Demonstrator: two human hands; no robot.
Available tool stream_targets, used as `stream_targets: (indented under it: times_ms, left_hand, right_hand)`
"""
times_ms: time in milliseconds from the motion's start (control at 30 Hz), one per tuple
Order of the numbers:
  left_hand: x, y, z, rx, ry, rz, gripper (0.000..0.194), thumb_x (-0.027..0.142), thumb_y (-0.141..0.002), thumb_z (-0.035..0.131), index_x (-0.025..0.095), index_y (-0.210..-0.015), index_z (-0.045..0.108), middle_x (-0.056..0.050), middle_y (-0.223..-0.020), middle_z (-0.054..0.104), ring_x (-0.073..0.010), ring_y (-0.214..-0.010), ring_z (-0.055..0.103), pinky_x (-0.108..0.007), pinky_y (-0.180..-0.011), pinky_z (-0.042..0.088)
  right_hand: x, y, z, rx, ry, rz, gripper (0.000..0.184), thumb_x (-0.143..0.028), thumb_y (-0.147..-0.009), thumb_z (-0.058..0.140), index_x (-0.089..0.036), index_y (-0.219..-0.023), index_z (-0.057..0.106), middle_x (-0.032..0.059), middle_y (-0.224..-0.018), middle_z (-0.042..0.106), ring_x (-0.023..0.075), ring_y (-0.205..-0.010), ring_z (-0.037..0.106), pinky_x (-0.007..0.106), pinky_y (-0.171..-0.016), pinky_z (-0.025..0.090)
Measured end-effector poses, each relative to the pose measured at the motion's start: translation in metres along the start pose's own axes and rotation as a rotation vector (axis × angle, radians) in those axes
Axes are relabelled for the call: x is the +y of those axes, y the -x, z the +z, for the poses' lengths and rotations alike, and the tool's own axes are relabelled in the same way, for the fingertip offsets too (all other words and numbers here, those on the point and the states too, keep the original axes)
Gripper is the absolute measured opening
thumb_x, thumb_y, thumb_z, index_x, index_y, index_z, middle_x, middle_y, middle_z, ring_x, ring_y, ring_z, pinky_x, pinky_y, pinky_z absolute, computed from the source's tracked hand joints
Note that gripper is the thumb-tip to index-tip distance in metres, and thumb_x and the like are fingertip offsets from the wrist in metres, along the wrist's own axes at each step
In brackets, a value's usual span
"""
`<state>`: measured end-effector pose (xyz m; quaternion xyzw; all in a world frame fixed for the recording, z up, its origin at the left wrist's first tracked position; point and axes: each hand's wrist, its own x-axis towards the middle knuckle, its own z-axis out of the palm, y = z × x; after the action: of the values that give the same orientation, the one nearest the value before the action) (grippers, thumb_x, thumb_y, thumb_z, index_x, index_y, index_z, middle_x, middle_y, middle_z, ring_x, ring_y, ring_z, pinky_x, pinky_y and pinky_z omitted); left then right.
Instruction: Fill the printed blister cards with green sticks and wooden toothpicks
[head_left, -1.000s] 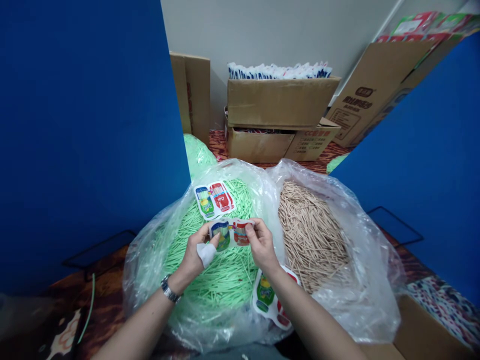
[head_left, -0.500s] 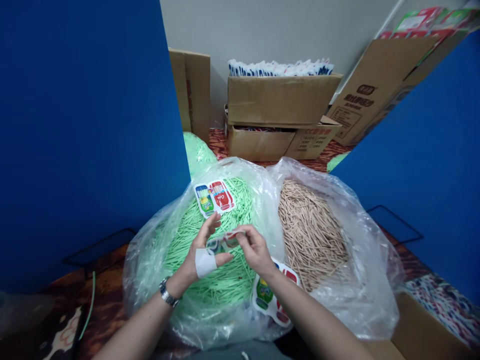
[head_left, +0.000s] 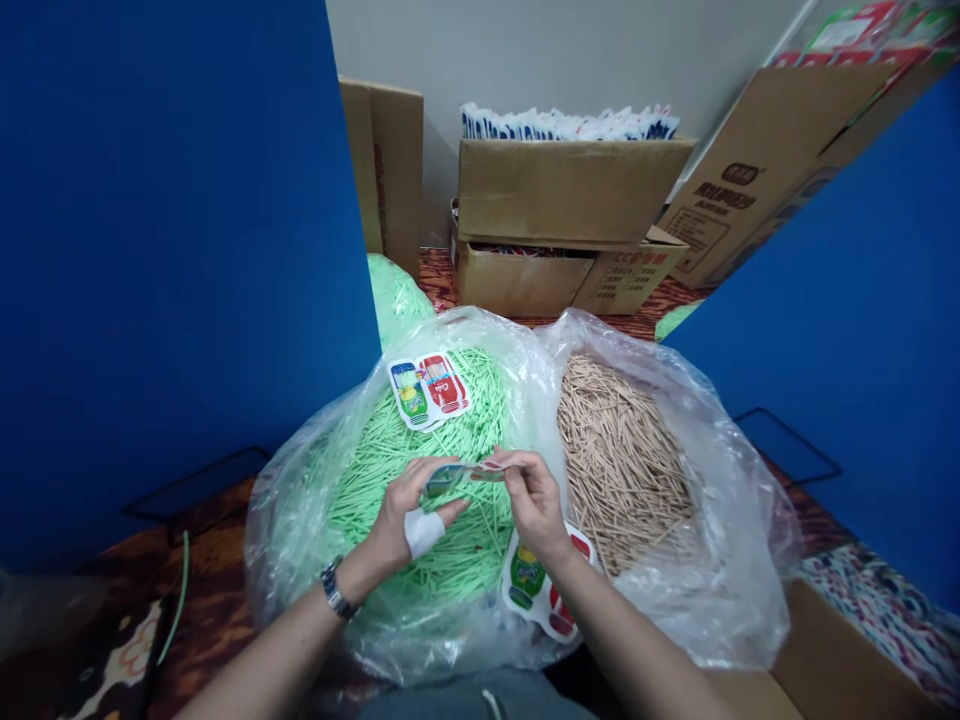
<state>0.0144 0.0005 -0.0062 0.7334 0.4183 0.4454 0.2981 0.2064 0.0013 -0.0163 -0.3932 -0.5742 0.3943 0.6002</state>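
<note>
A thin printed packet (head_left: 480,471) is held nearly edge-on above the green sticks, its left end bulging open. My right hand (head_left: 534,500) pinches its right, red end between thumb and fingers. My left hand (head_left: 405,505), with a white patch at the thumb base, curls round the left end, fingers along the far side and thumb nearer me. Under both hands is a clear plastic bag (head_left: 300,530) of thin green sticks (head_left: 367,450). Can-shaped green and red packets (head_left: 429,392) lie on the sticks; more packets (head_left: 529,580) lie partly beneath my right forearm.
A second clear bag (head_left: 735,560) holds brown sticks (head_left: 622,460) at the right. Cardboard boxes (head_left: 570,190) with packed goods are stacked against the wall. Blue panels (head_left: 172,250) stand on both sides. An open carton (head_left: 840,650) sits at the lower right.
My right hand has drawn slightly right with the packet. My left fingers have come down round its left end, where they were spread before. The view has shifted slightly.
</note>
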Motion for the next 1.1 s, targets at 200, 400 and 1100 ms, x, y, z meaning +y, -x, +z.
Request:
stream_targets:
  times_ms: [200,400,1100]
  left_hand:
    - [0.007,0.007,-0.001,0.041,-0.055,0.258,0.028,0.009,-0.078,0.066,0.017,-0.105,0.062,-0.009,-0.092,0.070,-0.0201,-0.087,0.064,-0.035,-0.078,0.051]
    - [0.010,0.008,0.002,0.006,-0.056,0.182,0.006,0.014,-0.077,0.068,0.018,-0.078,0.063,-0.002,-0.068,0.068,-0.0149,-0.062,0.063,-0.027,-0.061,0.050]
    - [0.010,0.015,-0.006,-0.070,-0.049,0.185,0.028,0.016,-0.081,0.065,0.020,-0.108,0.060,-0.008,-0.097,0.068,-0.0207,-0.093,0.063,-0.036,-0.080,0.052]
  right_hand:
    - [0.001,0.016,-0.005,-0.021,-0.013,-0.053,0.011,-0.022,-0.093,0.047,-0.027,-0.095,0.057,0.0018,-0.098,0.067,0.0158,-0.087,0.065,0.050,-0.107,0.033]
    - [-0.008,0.016,-0.003,-0.105,0.039,-0.068,0.010,-0.024,-0.092,0.050,-0.026,-0.094,0.059,0.0024,-0.093,0.068,0.0178,-0.089,0.065,0.050,-0.106,0.034]
    - [-0.005,0.019,-0.007,0.016,-0.043,-0.047,0.010,-0.025,-0.091,0.050,-0.028,-0.093,0.060,0.0006,-0.088,0.068,0.0161,-0.081,0.064,0.049,-0.103,0.038]
